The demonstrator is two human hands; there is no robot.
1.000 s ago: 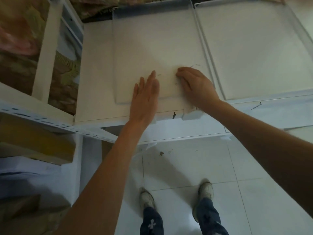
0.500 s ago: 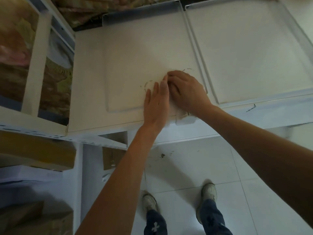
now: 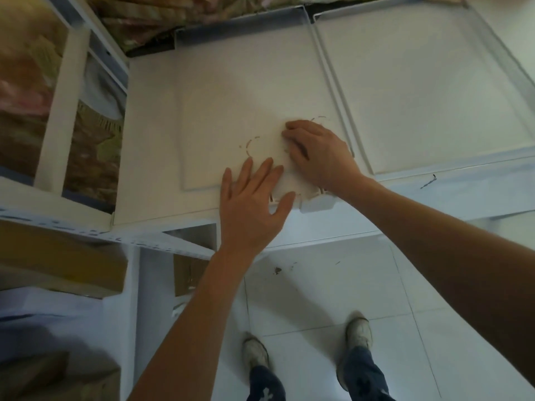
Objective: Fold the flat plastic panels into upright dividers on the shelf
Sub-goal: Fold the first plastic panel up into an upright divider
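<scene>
Pressing flat panel [image 3: 231, 117]: left hand [image 3: 252, 204] spread, right hand [image 3: 318, 154] curled (second panel [image 3: 428, 91] beside).

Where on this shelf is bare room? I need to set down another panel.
Bare shelf lies left of the flat panel, up to the white post. The near edge is crowded by the left hand and right hand; the right panel fills the rest.

A clear plastic panel [image 3: 231, 111] with brown dashed arcs lies on a white shelf [image 3: 147, 140]; white floor tiles [image 3: 318, 285] carry dark specks, beside dark blue patterned trousers [image 3: 265, 386], off-white shoes [image 3: 256, 353] and mottled brown-pink fabric [image 3: 23, 96].
</scene>
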